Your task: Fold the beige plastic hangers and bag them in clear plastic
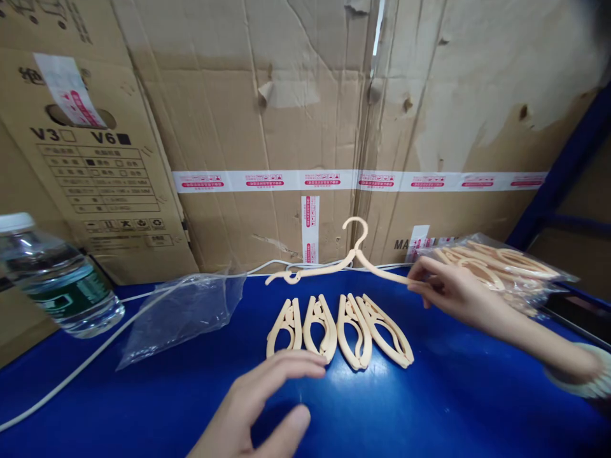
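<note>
My right hand [442, 286] pinches one end of a beige plastic folding hanger [329, 268], its arms spread and its hook pointing up, at the back of the blue table. Several folded hangers [354, 334] of the same kind lie side by side in a row in front of it. Low in the view, my left hand [267, 397] is open, thumb and fingers apart, with nothing in it. Its fingertips come near the two leftmost folded hangers and cover the lower end of the first; whether they touch I cannot tell.
A clear plastic bag [184, 312] lies at the left, crossed by a white cable [90, 356]. Beside it leans a water bottle [62, 283]. Bagged hangers [496, 264] rest at the right, near a dark flat device [580, 318]. Cardboard [267, 133] stands along the back.
</note>
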Demonstrator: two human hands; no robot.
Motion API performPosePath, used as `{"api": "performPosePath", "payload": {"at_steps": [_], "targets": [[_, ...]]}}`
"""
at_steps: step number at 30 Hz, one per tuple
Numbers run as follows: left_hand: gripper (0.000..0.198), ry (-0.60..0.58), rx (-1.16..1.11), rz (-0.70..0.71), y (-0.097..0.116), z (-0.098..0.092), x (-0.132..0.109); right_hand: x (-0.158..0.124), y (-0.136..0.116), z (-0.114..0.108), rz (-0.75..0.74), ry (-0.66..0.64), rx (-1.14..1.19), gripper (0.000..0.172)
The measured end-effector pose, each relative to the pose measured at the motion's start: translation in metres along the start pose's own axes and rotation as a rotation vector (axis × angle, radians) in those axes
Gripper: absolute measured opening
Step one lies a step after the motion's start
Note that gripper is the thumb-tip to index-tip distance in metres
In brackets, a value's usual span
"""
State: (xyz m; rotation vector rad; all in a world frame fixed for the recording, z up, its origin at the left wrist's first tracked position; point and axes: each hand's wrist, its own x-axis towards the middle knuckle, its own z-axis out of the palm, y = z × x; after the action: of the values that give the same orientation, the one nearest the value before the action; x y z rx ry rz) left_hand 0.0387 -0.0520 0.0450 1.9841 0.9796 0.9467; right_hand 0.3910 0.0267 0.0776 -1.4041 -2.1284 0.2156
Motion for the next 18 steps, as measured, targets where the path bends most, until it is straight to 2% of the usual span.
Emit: {"api": "performPosePath", "payload": {"at_steps": [4, 7, 9, 11, 16, 18], "targets": [[0.031, 0.119, -0.229, -0.253, -0.013, -0.005, 0.013, -0.023, -0.002, 0.003, -0.028, 0.222, 0.09, 0.027], [0.047, 0.268, -0.375, -0.322, -0.02, -0.009, 0.024, -0.034, -0.002, 0.009, -0.089, 0.292, 0.053, 0.027], [0.058, 0.384, -0.426, -0.347, -0.019, -0.009, 0.028, -0.038, -0.003, 0.014, -0.149, 0.267, 0.034, 0.022], [0.063, 0.45, -0.457, -0.382, -0.013, -0.007, 0.03, -0.041, -0.005, 0.018, -0.226, 0.223, 0.03, 0.018], [0.071, 0.51, -0.505, -0.401, -0.008, 0.003, 0.028, -0.046, -0.013, 0.024, -0.379, 0.107, 0.02, 0.022], [0.072, 0.471, -0.475, -0.378, -0.013, 0.006, 0.026, -0.047, -0.015, 0.025, -0.398, 0.073, 0.016, 0.024]]}}
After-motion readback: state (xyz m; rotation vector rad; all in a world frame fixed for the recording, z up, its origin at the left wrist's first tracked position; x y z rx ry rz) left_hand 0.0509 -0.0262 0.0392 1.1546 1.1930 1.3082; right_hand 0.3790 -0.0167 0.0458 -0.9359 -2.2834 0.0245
